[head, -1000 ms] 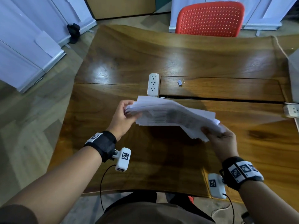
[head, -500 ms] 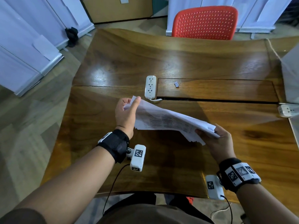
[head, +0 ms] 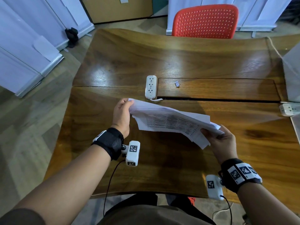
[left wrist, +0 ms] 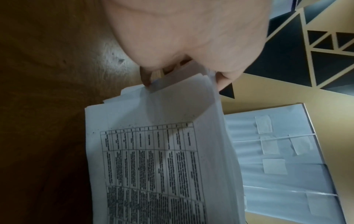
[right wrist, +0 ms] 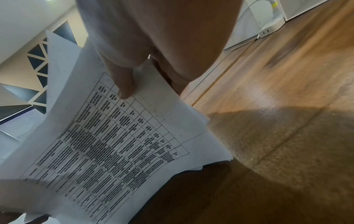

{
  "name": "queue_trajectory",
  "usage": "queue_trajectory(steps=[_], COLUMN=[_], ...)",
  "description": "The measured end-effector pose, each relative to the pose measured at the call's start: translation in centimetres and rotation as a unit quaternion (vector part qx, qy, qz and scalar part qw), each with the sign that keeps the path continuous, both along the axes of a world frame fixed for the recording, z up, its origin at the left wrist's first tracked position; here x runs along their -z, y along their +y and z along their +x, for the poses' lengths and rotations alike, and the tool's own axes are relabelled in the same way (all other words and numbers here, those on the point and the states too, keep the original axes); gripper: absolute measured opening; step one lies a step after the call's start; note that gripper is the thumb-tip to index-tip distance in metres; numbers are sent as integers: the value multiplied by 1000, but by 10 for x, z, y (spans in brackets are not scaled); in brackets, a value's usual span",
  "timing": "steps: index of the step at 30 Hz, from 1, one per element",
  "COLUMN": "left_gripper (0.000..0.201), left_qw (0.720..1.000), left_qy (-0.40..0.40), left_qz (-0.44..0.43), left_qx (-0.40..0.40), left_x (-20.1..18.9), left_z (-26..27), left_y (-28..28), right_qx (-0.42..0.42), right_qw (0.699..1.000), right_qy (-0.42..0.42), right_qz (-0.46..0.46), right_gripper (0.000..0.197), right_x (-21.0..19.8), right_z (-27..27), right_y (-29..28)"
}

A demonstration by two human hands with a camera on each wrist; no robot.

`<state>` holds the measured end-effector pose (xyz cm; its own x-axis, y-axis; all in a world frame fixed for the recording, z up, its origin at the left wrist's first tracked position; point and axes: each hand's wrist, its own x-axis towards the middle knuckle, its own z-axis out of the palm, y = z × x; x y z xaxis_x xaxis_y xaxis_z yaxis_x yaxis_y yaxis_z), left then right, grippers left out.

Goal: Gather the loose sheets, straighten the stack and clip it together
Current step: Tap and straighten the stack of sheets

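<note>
A stack of white printed sheets (head: 172, 122) with a table of text hangs above the wooden table (head: 162, 168), its edges uneven and fanned. My left hand (head: 121, 112) grips the stack's left end, thumb and fingers round the paper (left wrist: 172, 136). The stack's right end is pinched by my right hand (head: 222, 140), thumb pressed on the top sheet (right wrist: 134, 136). A small binder clip (head: 177, 83) lies on the table's far inset panel, apart from both hands.
A white power strip (head: 151, 86) lies just beyond the stack. Another power strip (head: 289, 109) sits at the right edge. A red chair (head: 205, 21) stands at the far side. White cabinets line the left wall.
The stack has tilted with its printed face turned more toward me. My left hand has shifted its grip at the left end, and the right hand stays at the right end.
</note>
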<state>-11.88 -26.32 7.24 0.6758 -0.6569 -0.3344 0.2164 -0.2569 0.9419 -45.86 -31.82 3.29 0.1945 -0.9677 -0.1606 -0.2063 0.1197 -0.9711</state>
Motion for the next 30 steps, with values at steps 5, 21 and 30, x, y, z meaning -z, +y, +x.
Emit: queue_trajectory(steps=[5,21,30], left_gripper=[30,36,70], left_qw=[993,937,570], left_qy=[-40,-296,-585], left_qz=[-11,46,146], left_qx=[111,178,559], left_x=[-7,-18,-39], left_z=[7,6,-71], left_y=[7,6,-38], right_qx=[-12,-47,-99], right_qw=[1000,999,994], right_qy=[-1,19,43], right_qz=[28,1,-27], right_gripper=[25,27,17], right_x=[3,-1,-9], right_z=[6,14,12], right_y=[-1,-5,-4])
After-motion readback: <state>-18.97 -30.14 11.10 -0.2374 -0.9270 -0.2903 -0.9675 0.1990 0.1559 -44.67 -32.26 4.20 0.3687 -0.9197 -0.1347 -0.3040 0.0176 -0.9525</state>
